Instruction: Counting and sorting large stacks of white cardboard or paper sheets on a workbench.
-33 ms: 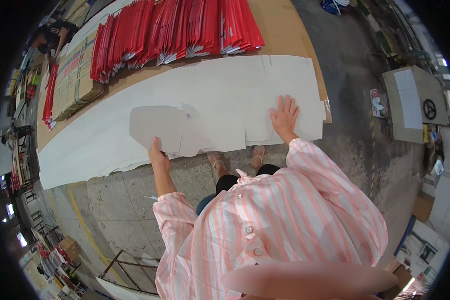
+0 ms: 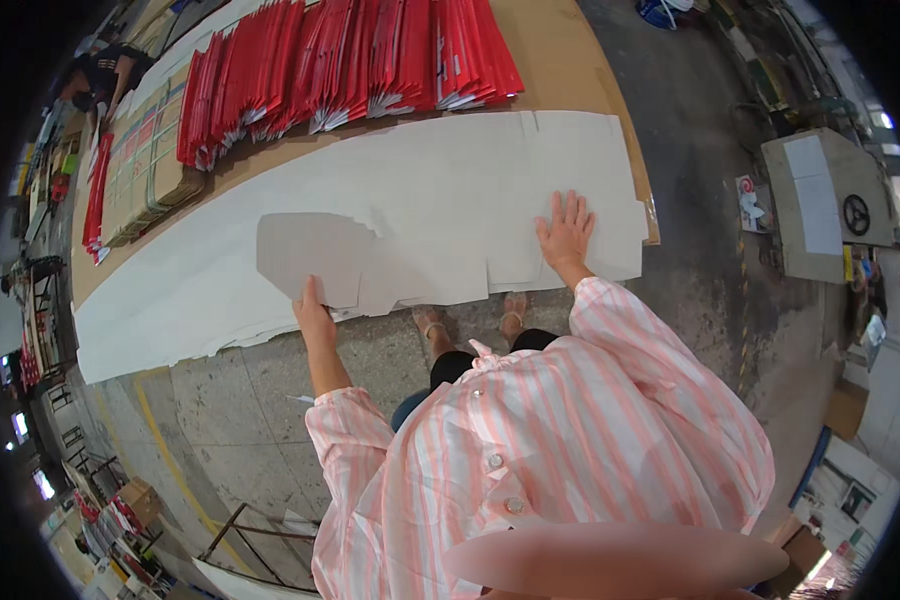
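A long white sheet of paper or thin board (image 2: 450, 200) covers the near side of the table, its near edge ragged and stepped. Toward its left part lies a smaller grey sheet (image 2: 310, 250) with cut-off corners and an uneven right side. My left hand (image 2: 315, 315) pinches the near edge at the grey sheet, thumb on top and the other fingers underneath, partly hidden. Whether it grips one layer or more, I cannot tell. Flat on the white sheet near its right end rests my right hand (image 2: 567, 238), palm down with fingers spread.
Along the far side stand several red folded packets (image 2: 370, 60) packed in a row. To their left is a strapped brown bundle (image 2: 150, 165). A grey cabinet with a black handwheel (image 2: 856, 214) stands at the right. Another person (image 2: 110, 75) is at the far left.
The whole view has shifted very slightly. Both hands keep their places on the sheets.
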Available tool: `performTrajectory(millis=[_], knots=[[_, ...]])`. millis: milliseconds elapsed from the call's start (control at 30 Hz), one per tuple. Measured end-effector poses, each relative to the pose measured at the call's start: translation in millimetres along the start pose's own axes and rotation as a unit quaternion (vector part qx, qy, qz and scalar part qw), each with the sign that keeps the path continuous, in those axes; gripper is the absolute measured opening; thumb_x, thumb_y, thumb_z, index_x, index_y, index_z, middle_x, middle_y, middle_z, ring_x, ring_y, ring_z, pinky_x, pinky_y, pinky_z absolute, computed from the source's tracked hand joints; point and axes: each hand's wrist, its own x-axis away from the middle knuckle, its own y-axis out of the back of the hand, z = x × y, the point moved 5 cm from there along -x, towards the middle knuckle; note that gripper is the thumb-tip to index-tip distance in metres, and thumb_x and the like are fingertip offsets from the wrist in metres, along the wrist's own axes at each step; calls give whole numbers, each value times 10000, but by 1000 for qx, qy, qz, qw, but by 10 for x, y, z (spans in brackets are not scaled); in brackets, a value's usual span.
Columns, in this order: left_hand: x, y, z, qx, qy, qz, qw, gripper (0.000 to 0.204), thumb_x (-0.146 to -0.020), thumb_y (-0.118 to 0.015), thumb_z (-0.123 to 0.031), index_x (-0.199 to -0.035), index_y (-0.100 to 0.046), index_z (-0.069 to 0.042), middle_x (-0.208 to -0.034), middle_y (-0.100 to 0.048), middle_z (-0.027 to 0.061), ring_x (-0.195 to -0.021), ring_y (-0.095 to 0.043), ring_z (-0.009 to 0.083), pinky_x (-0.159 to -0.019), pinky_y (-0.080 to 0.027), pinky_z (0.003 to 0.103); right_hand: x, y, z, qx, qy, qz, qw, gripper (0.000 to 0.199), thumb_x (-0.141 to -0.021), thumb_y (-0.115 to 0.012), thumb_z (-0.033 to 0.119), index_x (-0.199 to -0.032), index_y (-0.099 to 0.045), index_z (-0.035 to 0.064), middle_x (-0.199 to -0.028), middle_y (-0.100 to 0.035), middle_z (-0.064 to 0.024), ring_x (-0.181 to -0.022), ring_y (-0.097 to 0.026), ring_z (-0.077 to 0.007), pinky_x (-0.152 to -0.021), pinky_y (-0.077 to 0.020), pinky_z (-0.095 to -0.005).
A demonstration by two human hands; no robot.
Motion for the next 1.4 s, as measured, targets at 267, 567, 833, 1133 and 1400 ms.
performTrajectory(millis=[267,567,833,1133,1400], knots=[[1059,-1936,-85,-680,-342,215,612,531,-772,-489,-117,-1282,-375,-25,-1107,-521,276,-665,-614,338,-551,-500,415,-1,19,-83,-11,8,-6,1000,635,-845,-432,448,-1364,-265,124,-1419,-197,-161,-1314,-131,-343,-1033,-90,-548],[960,-1495,-403,-561,-256,238,750,575,-811,-555,-248,-1291,-346,-11,-1259,-444,182,-903,-572,279,-797,-458,371,54,-5,-240,1,-3,-9,1000,618,-853,-435,441,-1366,-273,137,-1421,-196,-143,-1315,-134,-338,-1028,-94,-556],[69,-62,115,41,76,29,996,457,-843,-548,-232,-1213,-403,-7,-1132,-522,79,-978,-530,199,-825,-427,351,5,20,-110,5,6,-10,1000,625,-845,-444,453,-1358,-287,132,-1412,-212,-155,-1304,-152,-351,-1025,-109,-553],[927,-1716,-368,-630,-320,161,689,484,-768,-520,-109,-1216,-424,46,-1014,-574,247,-657,-618,335,-567,-502,391,27,-9,-236,11,-9,-3,1000,636,-862,-395,475,-1383,-239,148,-1435,-174,-144,-1318,-124,-347,-1037,-82,-543],[951,-1650,-327,-612,-243,192,728,478,-830,-495,-215,-1245,-422,8,-1164,-517,232,-858,-611,330,-723,-490,383,33,-21,-286,18,-19,23,999,632,-864,-388,471,-1384,-234,148,-1431,-183,-142,-1317,-127,-344,-1041,-75,-537]])
